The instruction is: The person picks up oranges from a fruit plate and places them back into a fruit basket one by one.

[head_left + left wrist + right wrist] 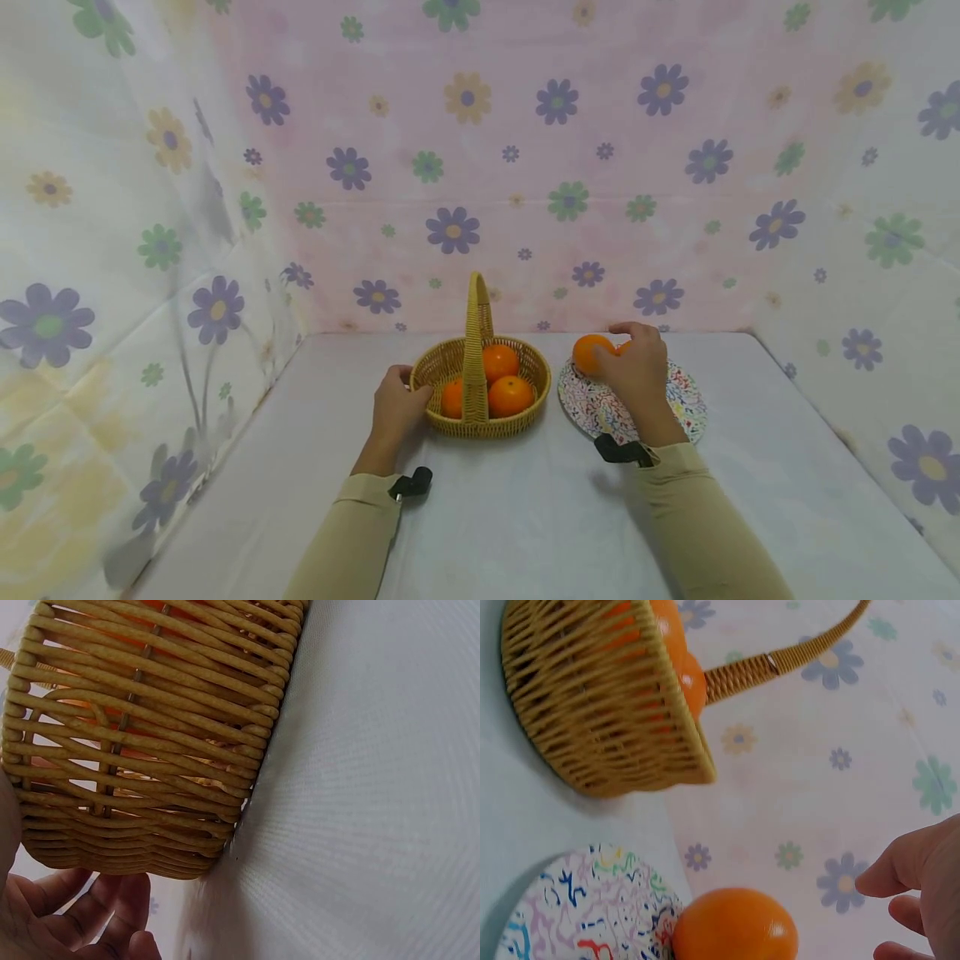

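Observation:
A yellow wicker basket [491, 428] with a tall arched handle stands on the table, holding three oranges [512, 397]. At its left end my left hand [397, 407] grips the rim, thumb over the edge. In the left wrist view the fingers [129, 900] bend around the basket's end. My right hand [636, 367] hovers over a flat round plate [686, 402] patterned with multicoloured squiggles. An orange [591, 356] lies at the plate's far left edge, and another shows partly behind the hand. The right wrist view has the thumb [891, 871] apart from the orange.
White cloth covers the table [495, 517]. Flower-printed fabric walls [510, 183] enclose the back and both sides. The basket's handle [474, 333] rises high between the two hands, and the plate sits just right of the basket.

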